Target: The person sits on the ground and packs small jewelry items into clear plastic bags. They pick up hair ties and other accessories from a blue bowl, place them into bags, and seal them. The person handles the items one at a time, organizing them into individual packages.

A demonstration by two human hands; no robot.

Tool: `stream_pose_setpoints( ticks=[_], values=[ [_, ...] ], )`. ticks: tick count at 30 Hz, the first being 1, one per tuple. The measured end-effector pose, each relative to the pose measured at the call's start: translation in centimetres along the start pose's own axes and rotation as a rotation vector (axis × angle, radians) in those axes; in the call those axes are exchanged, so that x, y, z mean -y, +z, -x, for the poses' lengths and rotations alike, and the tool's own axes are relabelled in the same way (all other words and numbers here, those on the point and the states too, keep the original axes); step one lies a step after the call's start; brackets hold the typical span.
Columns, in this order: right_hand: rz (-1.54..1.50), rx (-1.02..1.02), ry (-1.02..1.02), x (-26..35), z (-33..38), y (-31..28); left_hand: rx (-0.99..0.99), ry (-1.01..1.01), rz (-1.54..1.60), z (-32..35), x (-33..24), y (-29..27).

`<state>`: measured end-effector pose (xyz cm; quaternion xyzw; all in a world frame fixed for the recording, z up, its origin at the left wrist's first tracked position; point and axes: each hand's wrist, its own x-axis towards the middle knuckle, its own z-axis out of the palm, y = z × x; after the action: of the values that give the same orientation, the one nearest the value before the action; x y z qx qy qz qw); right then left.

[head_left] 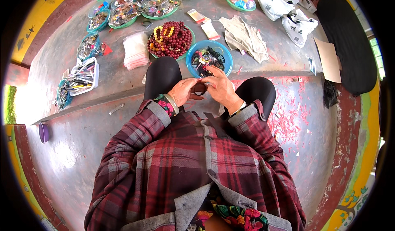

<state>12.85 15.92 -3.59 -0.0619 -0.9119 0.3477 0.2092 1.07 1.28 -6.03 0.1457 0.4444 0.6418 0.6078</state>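
Close together above my lap, my left hand [183,92] and my right hand [224,89] have their fingers bent in and their tips meeting. A thin black loop [200,93], perhaps cord, hangs under the fingertips; part of it is hidden by the fingers. Just beyond the hands stands a blue basin [190,64] with tangled black cords [217,57] and small colored pieces in it. Left of the basin, dark red bead strings [175,41] with some yellow ones [164,34] are heaped on a green plate [191,46].
A stack of clear plastic bags [135,52] lies left of the beads. Farther off are several trays of packaged trinkets [158,5], a beige cloth [242,35] and white plastic bags [299,27]. A white basket [96,72] holds pens. Red scraps [286,120] litter the floor at right.
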Motion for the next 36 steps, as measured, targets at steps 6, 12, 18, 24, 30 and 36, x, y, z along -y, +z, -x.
stream_pose_setpoints(
  ticks=[6,12,18,24,30,36],
  values=[
    [0.047,0.046,0.001,-0.08,-0.07,-0.03,0.049,-0.010,-0.093,-0.09,0.06,0.06],
    [0.015,0.018,0.036,0.50,-0.22,0.00,0.070,-0.017,-0.127,-0.13,0.15,0.09],
    [-0.075,-0.010,0.095,0.61,-0.48,-0.20,0.069,0.006,-0.111,-0.01,0.07,0.14],
    [-0.024,0.019,0.048,0.38,-0.28,-0.09,0.065,0.024,-0.131,-0.04,0.12,0.09],
    [-0.096,0.020,0.085,0.54,-0.29,-0.03,0.063,0.015,-0.153,-0.08,0.39,-0.05],
    [-0.083,0.058,0.050,0.17,-0.22,0.11,0.082,-0.013,-0.176,-0.03,0.05,0.19]
  ],
)
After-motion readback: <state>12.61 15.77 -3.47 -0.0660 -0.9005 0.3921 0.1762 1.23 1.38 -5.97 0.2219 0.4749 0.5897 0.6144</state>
